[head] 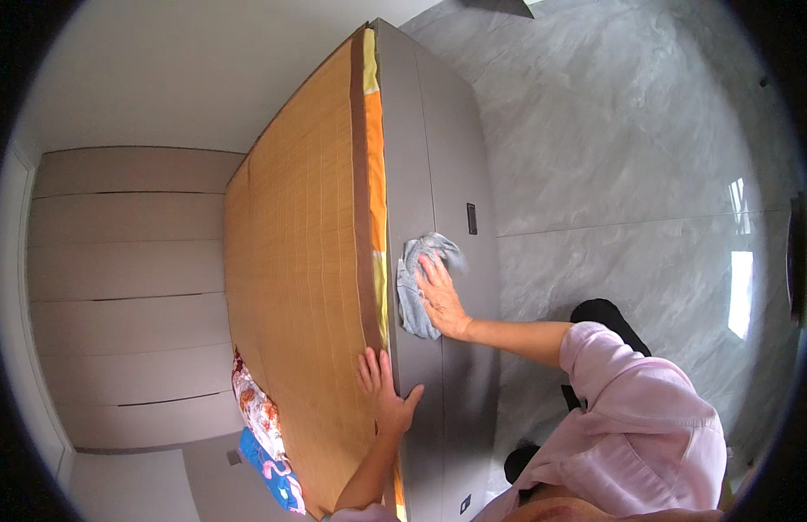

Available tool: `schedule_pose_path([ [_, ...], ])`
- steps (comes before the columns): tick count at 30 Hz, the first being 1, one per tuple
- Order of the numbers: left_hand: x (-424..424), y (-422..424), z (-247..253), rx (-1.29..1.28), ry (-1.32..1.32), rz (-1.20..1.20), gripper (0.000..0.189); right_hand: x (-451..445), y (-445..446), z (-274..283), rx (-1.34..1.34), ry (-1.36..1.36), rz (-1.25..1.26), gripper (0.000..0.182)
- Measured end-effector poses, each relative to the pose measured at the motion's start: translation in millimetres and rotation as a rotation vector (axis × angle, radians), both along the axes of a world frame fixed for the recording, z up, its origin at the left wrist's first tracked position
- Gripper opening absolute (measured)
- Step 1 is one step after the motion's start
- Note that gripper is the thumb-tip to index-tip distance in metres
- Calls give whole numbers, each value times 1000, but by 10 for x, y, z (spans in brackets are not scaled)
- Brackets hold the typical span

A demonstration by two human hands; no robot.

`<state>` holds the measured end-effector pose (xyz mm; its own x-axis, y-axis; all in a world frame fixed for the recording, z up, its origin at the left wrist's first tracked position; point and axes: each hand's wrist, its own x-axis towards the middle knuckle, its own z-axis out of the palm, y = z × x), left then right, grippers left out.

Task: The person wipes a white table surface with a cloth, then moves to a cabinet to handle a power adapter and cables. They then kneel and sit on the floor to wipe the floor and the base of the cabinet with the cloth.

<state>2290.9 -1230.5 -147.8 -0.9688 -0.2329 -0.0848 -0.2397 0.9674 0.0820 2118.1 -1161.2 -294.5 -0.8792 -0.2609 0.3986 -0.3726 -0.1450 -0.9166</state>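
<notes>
My right hand [442,297] presses a grey-blue cloth [413,287] against the grey side panel [403,143] of a bed. Its fingers lie spread over the bunched fabric, and one loose corner of the cloth is blurred. Nearer to me, my left hand [385,398] rests on the top edge of the bed with fingers and thumb apart, holding nothing. Under its fingers is the brown border [363,215] of a woven sleeping mat [299,228]. Orange and yellow bedding [376,163] shows between the mat and the panel.
Two dark fittings [472,218] are set into the panel. A floral pillow [256,404] and a blue flamingo-print one [273,473] lie at the mat's edge. Beyond stands a panelled cabinet front [129,274]. Grey marble-look floor [612,143] runs beside the bed.
</notes>
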Motion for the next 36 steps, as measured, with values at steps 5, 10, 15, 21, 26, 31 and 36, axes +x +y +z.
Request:
schedule_pose_path([
  [5, 29, 30, 52, 64, -41, 56, 93, -1040, -266, -27, -70, 56, -164, 57],
  [10, 154, -46, 39, -24, -176, 64, 96, -3110, -601, -38, -138, 136, -367, 51],
  [15, 170, -76, -22, -83, -127, -7, 92, -5247, -601, -759, -183, 86, -429, 52],
  [21, 325, 9, -55, -83, -151, 114, 92, -4479, -718, -1842, -107, -357, -222, 46],
  [26, 237, -141, -40, -47, -165, 55, 92, -3430, -418, -2766, 243, -257, -425, 47],
  [31, 324, -146, -56, -48, -162, 57, 92, -3174, -617, -1537, -304, -566, -332, 55],
  [36, 289, -149, -11, -27, -184, 49, 92, -2432, -290, -625, 72, -286, -257, 51],
])
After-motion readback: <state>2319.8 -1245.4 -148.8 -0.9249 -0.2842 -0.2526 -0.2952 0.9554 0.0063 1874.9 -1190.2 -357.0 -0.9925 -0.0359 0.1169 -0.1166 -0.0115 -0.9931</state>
